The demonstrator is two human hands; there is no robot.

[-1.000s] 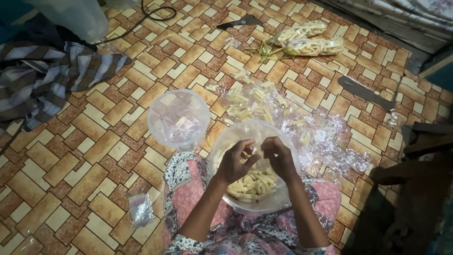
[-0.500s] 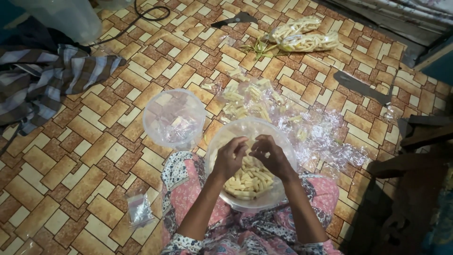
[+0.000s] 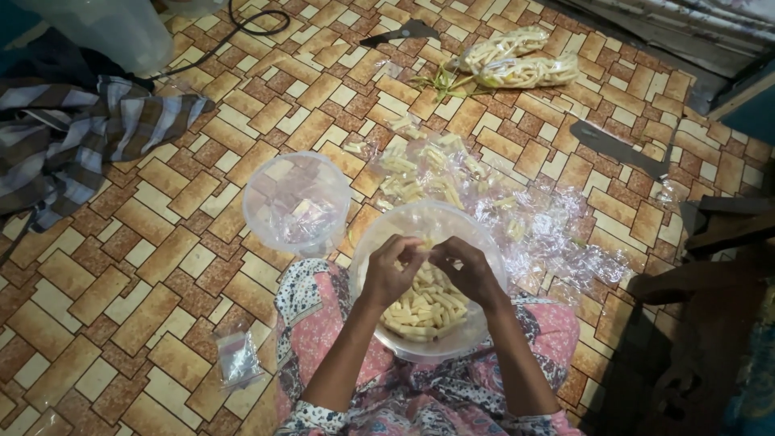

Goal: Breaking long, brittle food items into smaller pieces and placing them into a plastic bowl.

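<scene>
Two hands over a clear bowl (image 3: 371, 242) of pale snack sticks (image 3: 424, 305).
Left hand (image 3: 393, 273) and right hand (image 3: 467, 270): fingertips pinched together on one small stick (image 3: 426, 241), axis indiscernible; two clear filled packets (image 3: 521, 60) lie beyond.

head cam | steep downward | close over lap, floor (image 3: 121, 323)

snack sticks (image 3: 424, 311) pale yellow | bowl (image 3: 379, 234) clear | cloth (image 3: 89, 137) brown-white striped

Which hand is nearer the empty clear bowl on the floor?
Left. The left hand is over the bowl of pale sticks, on the side facing the empty clear bowl; the right hand is beyond it.
</scene>
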